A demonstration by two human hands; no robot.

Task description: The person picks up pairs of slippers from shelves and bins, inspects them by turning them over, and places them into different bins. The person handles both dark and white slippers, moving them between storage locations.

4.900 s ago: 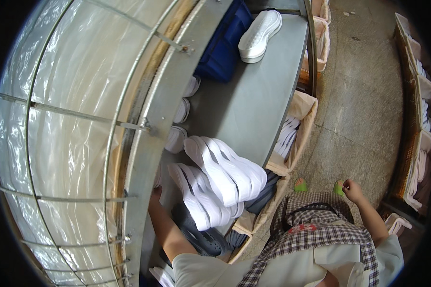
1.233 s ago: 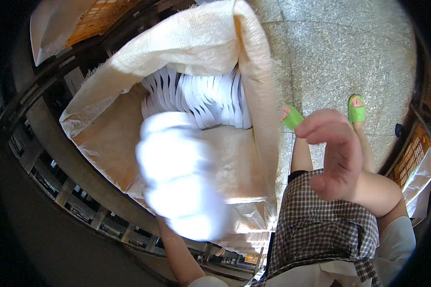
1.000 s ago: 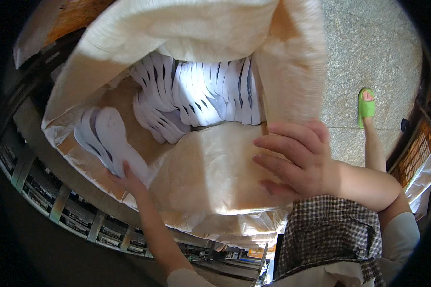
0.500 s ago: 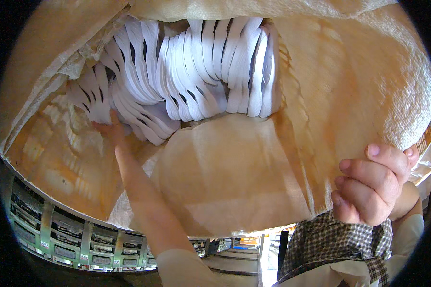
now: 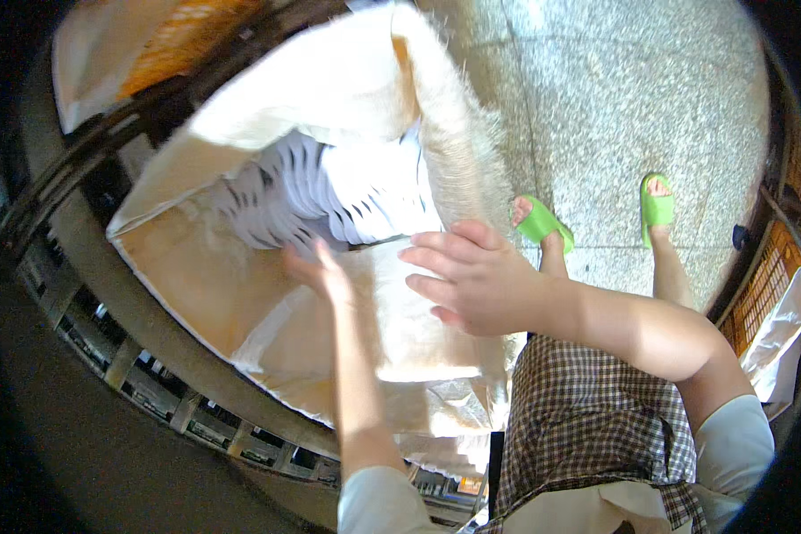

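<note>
Drawn back from the far-left end of the row, your left hand [image 5: 316, 271] has moved toward the middle of the cream woven sack [image 5: 285, 89], while your right hand [image 5: 476, 278] has let go of the rim it gripped half a second ago. White shoe soles [image 5: 365, 200] stand on edge, packed side by side in the sack's far part, with the bunch you carried in now at the row's left end. Your left hand, slightly blurred, is empty, its fingers parted just beside the row's near edge; whether it touches a sole, you cannot tell. Your right hand is empty too, fingers spread and lightly bent above the sack's right side; contact with the cloth is unclear. You wear a checked apron [image 5: 596, 400] and green slippers [image 5: 659, 209] on the speckled floor [image 5: 623, 107]. An orange crate [image 5: 768, 285] shows at far right.
</note>
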